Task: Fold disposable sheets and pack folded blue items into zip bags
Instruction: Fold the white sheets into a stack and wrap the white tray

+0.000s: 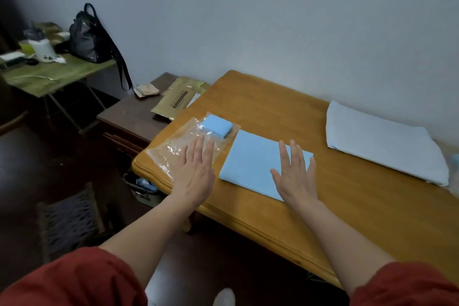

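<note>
Left hand [196,176] is laid flat on the zip bag [171,149], fingers [198,149] straight, together. Right hand [295,176] is laid flat on the folded blue sheet [250,164] mid-table [347,194], fingers slightly apart. A small folded blue item [216,125] is seen inside the bag.

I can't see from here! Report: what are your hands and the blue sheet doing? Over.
Left hand open, flat over zip bag. Right hand open, flat on folded blue sheet. Small blue item bagged. Nothing in the way.

Black backpack [87,40], green folding table [69,72], gold envelope [176,99]
</note>
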